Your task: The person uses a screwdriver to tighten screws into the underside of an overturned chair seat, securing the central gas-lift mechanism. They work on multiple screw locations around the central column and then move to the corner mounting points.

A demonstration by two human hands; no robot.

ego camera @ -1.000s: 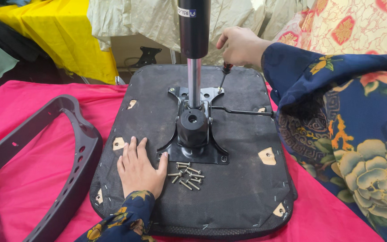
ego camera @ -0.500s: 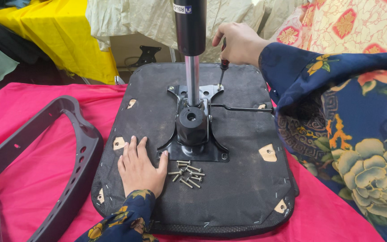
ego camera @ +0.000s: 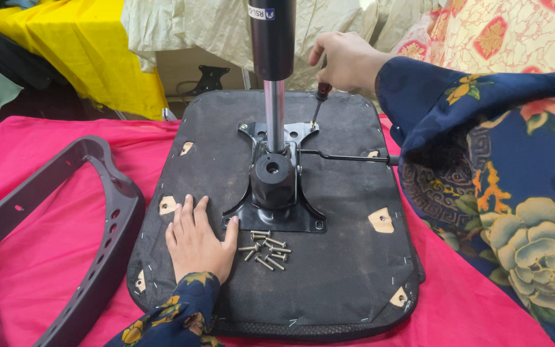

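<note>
- Here, at the far left, a dark plastic armrest frame [ego camera: 65, 244] lies flat on the red cloth [ego camera: 40, 154], just beside the seat and untouched by either hand.
- The left hand [ego camera: 198, 236] lies flat, fingers spread wide and palm down, on the near-left part of the upturned seat base [ego camera: 348, 257]; it grips nothing and seems only to press the seat down.
- The seat base is a broad padded board covered in black fabric, lying underside up in the middle of the cloth. I judge it stiff and fairly heavy, with a dusty fabric skin that gives the palm good friction; its edges look like the best place to take hold.
- Just right of the left hand, a small heap of loose screws [ego camera: 264, 249] rests on the fabric. They are small, hard and prone to roll, so pinching 1 at a time with fingertips would suit them.
- The black metal mounting plate [ego camera: 276, 205] sits on the seat's centre, with the gas lift cylinder [ego camera: 272, 77] rising upright from it. This looks rigid and top-heavy, and its chrome shaft is likely slippery.
- A thin lever rod [ego camera: 348, 157] runs from the plate toward the right.
- The right hand [ego camera: 348, 61] is closed around the handle of a screwdriver [ego camera: 319, 103], whose tip meets the far-right corner of the plate.
</note>
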